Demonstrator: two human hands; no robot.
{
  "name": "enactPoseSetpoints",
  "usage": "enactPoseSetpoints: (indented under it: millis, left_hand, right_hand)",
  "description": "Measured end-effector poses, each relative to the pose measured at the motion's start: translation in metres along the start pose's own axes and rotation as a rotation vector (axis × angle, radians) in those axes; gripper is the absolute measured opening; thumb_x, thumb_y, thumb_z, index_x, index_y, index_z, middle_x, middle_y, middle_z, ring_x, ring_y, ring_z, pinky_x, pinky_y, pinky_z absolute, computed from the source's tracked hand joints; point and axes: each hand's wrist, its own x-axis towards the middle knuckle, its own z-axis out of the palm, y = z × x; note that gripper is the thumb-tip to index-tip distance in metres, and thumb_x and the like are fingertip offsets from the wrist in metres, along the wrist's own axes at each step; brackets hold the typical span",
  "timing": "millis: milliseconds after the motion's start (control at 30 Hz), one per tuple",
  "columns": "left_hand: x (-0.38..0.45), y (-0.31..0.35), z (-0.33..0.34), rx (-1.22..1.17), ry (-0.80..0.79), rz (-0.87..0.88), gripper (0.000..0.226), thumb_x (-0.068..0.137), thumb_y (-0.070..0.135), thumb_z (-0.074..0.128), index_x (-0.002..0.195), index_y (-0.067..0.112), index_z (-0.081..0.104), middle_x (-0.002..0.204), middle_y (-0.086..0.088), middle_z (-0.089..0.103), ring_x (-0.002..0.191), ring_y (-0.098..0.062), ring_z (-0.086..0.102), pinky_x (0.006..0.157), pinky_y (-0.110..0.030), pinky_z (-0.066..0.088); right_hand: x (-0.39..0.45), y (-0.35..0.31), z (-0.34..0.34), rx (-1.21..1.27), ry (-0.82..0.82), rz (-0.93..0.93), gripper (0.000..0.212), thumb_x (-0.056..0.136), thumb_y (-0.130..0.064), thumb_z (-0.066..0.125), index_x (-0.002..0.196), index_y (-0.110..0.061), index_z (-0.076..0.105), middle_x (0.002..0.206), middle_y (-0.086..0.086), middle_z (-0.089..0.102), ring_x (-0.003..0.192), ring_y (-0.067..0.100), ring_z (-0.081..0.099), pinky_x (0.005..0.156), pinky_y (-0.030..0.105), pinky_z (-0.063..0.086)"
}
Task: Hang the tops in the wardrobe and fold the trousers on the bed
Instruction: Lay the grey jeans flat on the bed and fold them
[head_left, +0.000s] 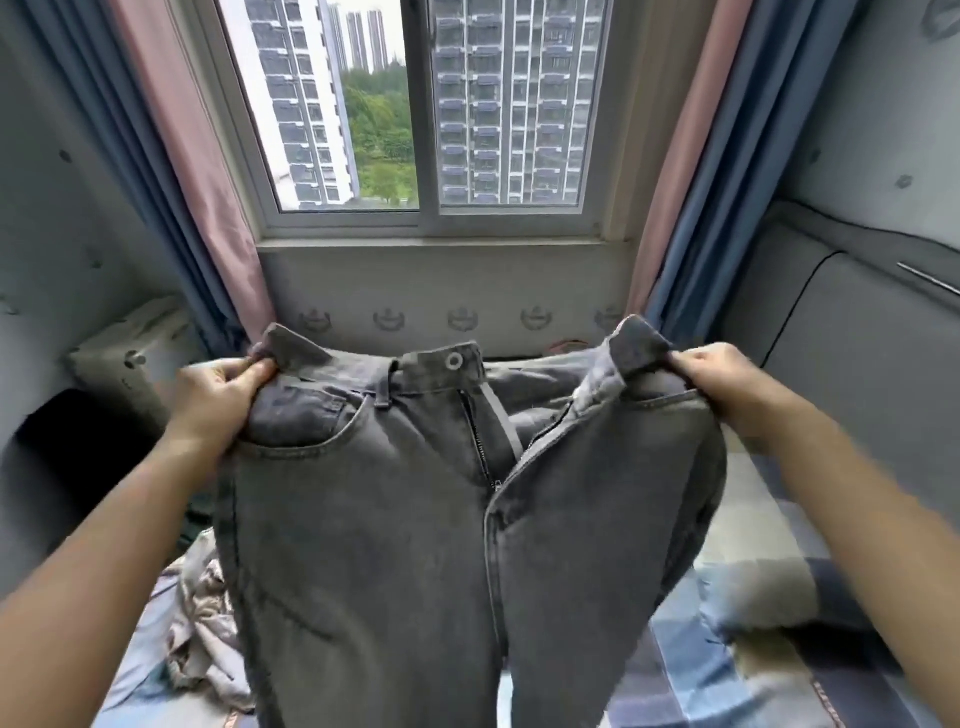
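Facing: window (421, 114) with tower blocks and trees outside, pink and blue curtains (208, 208) drawn to both sides.
Bed: bed (753, 597) with a blue checked cover lies below the raised trousers, running up to the wall under the window.
Left side: crumpled pale clothes (202, 639) lie on the bed, partly hidden behind the left trouser leg.
Right side: padded grey headboard (841, 332) against the wall.
In the way: the trousers hang between the camera and the middle of the bed, hiding it.
Trousers: grey jeans (374, 545) held up in the air by the waistband, fly unzipped, button undone, 2 legs hanging down out of view.
Left hand: left hand (218, 400) has fingers curled tight, thumb pinching the left waistband corner.
Right hand: right hand (722, 379) has fingers curled, gripping the right waistband corner.
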Motion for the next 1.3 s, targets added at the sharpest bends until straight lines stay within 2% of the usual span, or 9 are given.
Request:
enactPoseSetpoints:
  millis: [167,400,533,667,767,867,1033,1200,1300]
  left_hand:
    - [-0.042,-0.124,0.027,0.279,-0.073,-0.117,0.025,0.094,0.013,0.063,0.070,0.008,0.067,0.070,0.002,0.065,0.079,-0.018,0.057,0.057,-0.007,0.040]
    - [-0.039,-0.252,0.044,0.374,-0.074,-0.382,0.046,0.096,0.022,0.060,0.067,-0.010,0.044,0.064,-0.025,0.049,0.064,-0.023,0.043,0.054,-0.029,0.027]
    - [0.018,-0.269,0.074,0.363,-0.125,-0.398,0.043,0.097,0.021,0.057,0.065,-0.006,0.048,0.061,-0.019,0.049,0.060,-0.022,0.043,0.048,-0.021,0.028]
    - [0.155,-0.274,0.135,0.273,-0.129,-0.288,0.043,0.096,0.025,0.059,0.074,-0.011,0.055,0.068,-0.020,0.051,0.069,-0.019,0.044,0.056,-0.035,0.031]
    - [0.301,-0.289,0.207,0.190,-0.046,-0.187,0.038,0.094,0.033,0.057,0.114,0.002,0.061,0.100,-0.013,0.061,0.097,-0.026,0.060,0.081,-0.033,0.046]
    - [0.347,-0.324,0.259,0.254,-0.092,-0.230,0.068,0.095,0.028,0.054,0.153,0.012,0.022,0.146,-0.013,0.043,0.131,-0.026,0.046,0.109,-0.033,0.037]
    - [0.207,-0.478,0.300,0.389,-0.479,-0.439,0.052,0.094,0.004,0.055,0.143,0.000,0.037,0.136,-0.013,0.048,0.127,-0.030,0.048,0.090,-0.028,0.038]
    - [0.043,-0.619,0.272,0.437,-0.625,-0.726,0.066,0.067,0.009,0.068,0.128,-0.009,0.050,0.125,-0.019,0.058,0.118,-0.036,0.058,0.092,-0.035,0.047]
    - [-0.029,-0.667,0.249,0.553,-0.615,-0.852,0.059,0.071,0.000,0.071,0.124,-0.015,0.052,0.130,-0.029,0.055,0.123,-0.042,0.052,0.102,-0.041,0.044]
  right_hand:
    - [0.009,0.128,0.059,-0.258,0.084,0.081,0.031,0.098,-0.021,0.050,0.076,-0.002,0.062,0.078,0.014,0.065,0.077,0.022,0.055,0.070,0.039,0.043]
    - [0.013,0.207,0.142,-0.264,0.144,0.190,0.038,0.096,-0.021,0.054,0.067,0.003,0.053,0.065,0.021,0.057,0.068,0.034,0.054,0.062,0.042,0.038]
    - [0.070,0.212,0.177,-0.224,0.193,0.255,0.035,0.093,-0.024,0.059,0.063,-0.008,0.055,0.062,0.012,0.058,0.067,0.029,0.054,0.064,0.041,0.041]
    - [0.206,0.185,0.200,-0.219,0.310,0.184,0.039,0.094,-0.023,0.054,0.060,-0.004,0.048,0.066,0.019,0.050,0.069,0.025,0.047,0.064,0.037,0.037]
    - [0.347,0.165,0.221,-0.209,0.474,0.121,0.033,0.097,-0.032,0.046,0.085,-0.003,0.054,0.089,0.028,0.050,0.087,0.028,0.051,0.076,0.035,0.036]
    - [0.414,0.185,0.254,-0.253,0.445,0.183,0.051,0.097,-0.034,0.044,0.130,0.004,0.038,0.135,0.023,0.048,0.123,0.033,0.047,0.098,0.033,0.033]
    - [0.370,0.354,0.342,-0.355,0.053,0.274,0.020,0.093,-0.032,0.048,0.106,-0.017,0.047,0.098,0.007,0.049,0.092,0.021,0.053,0.077,0.030,0.036]
    - [0.264,0.520,0.382,-0.386,-0.076,0.604,0.044,0.097,-0.026,0.047,0.129,0.004,0.045,0.131,0.023,0.052,0.119,0.037,0.050,0.104,0.042,0.038]
    - [0.206,0.582,0.380,-0.468,-0.134,0.750,0.040,0.098,-0.023,0.048,0.127,0.005,0.045,0.128,0.024,0.052,0.117,0.035,0.050,0.096,0.035,0.038]
